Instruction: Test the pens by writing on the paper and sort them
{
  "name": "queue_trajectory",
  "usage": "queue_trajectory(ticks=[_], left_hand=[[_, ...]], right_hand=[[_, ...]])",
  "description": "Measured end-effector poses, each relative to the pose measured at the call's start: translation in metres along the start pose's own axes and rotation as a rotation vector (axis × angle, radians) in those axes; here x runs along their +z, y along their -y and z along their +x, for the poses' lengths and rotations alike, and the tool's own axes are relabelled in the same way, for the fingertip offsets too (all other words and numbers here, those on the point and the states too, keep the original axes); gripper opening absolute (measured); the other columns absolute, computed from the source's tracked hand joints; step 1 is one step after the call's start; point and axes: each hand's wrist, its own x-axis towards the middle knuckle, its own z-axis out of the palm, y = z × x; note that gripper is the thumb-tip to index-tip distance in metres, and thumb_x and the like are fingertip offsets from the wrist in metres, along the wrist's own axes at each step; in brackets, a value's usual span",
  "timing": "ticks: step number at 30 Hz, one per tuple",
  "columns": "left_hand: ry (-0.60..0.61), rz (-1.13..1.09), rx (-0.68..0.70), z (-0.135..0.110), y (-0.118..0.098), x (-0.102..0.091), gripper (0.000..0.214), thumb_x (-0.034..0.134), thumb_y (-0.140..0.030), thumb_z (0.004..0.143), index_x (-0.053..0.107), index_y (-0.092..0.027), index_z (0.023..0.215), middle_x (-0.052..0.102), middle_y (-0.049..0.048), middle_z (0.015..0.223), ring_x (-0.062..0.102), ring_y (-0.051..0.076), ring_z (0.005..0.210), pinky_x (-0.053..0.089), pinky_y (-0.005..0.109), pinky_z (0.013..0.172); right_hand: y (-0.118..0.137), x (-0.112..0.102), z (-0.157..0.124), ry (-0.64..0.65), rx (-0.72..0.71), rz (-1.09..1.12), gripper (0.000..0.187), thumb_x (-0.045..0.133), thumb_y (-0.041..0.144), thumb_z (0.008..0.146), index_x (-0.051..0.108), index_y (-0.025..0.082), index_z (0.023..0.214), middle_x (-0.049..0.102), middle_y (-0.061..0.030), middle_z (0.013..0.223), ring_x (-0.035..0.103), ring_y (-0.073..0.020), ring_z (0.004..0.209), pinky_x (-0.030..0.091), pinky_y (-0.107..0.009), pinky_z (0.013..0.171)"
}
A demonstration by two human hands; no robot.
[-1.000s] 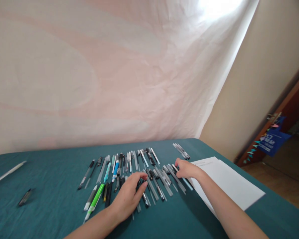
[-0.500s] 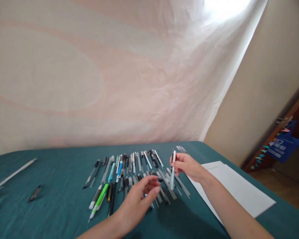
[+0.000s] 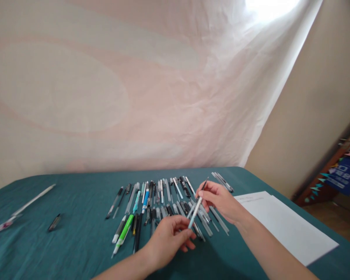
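My right hand [image 3: 217, 198] is closed on a slim white and pale blue pen [image 3: 196, 212], which slants with its thin dark end up and to the right. At the pale blue lower end, the thumb and fingers of my left hand [image 3: 175, 237] close round the pen. Just under and behind both hands lie rows of pens and clear tubes, with a blue-and-white pen [image 3: 146, 199], a light teal pen [image 3: 136, 201] and a bright green pen [image 3: 124, 233] on their left side. Part of the front row is hidden by my hands.
White paper sheets [image 3: 291, 225] lie on the right. Several clear sticks [image 3: 221, 181] are grouped behind my right hand. On the left of the green cloth [image 3: 84, 217] are a dark short piece [image 3: 55, 223] and a long white stick [image 3: 35, 200]. A pale curtain [image 3: 163, 97] hangs behind.
The pen has moved down and left and tilted from nearly upright to slanting. My left hand has come up to its lower end and closed on it. The view has shifted slightly.
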Motion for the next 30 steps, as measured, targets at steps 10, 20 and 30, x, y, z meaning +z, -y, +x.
queue_trajectory(ticks=[10, 20, 30], left_hand=[[-0.012, 0.02, 0.013, -0.001, -0.004, 0.001, 0.024, 0.056, -0.031, 0.072, 0.056, -0.012, 0.086, 0.064, 0.0055, 0.079, 0.063, 0.015, 0.065, 0.044, 0.024, 0.055], [-0.012, 0.026, 0.022, -0.001, -0.004, 0.002, 0.026, 0.057, -0.033, 0.072, 0.056, -0.012, 0.087, 0.064, 0.0054, 0.078, 0.062, 0.015, 0.064, 0.044, 0.024, 0.055], [-0.01, 0.043, 0.013, -0.001, -0.001, 0.0, 0.027, 0.057, -0.034, 0.071, 0.057, -0.012, 0.088, 0.065, 0.0052, 0.079, 0.062, 0.015, 0.065, 0.045, 0.024, 0.056]], right_hand=[[0.026, -0.037, -0.001, -0.283, -0.208, 0.047, 0.019, 0.064, 0.033, 0.073, 0.056, 0.016, 0.075, 0.056, 0.0006, 0.067, 0.042, -0.0048, 0.046, 0.034, -0.018, 0.041], [0.026, -0.038, 0.0, -0.347, -0.216, 0.033, 0.023, 0.066, 0.036, 0.069, 0.055, 0.016, 0.074, 0.056, -0.0004, 0.071, 0.04, -0.0055, 0.047, 0.034, -0.018, 0.039], [0.027, -0.04, 0.0, -0.34, -0.211, -0.006, 0.024, 0.065, 0.037, 0.069, 0.055, 0.017, 0.075, 0.056, -0.0001, 0.07, 0.04, -0.0052, 0.046, 0.035, -0.018, 0.039]])
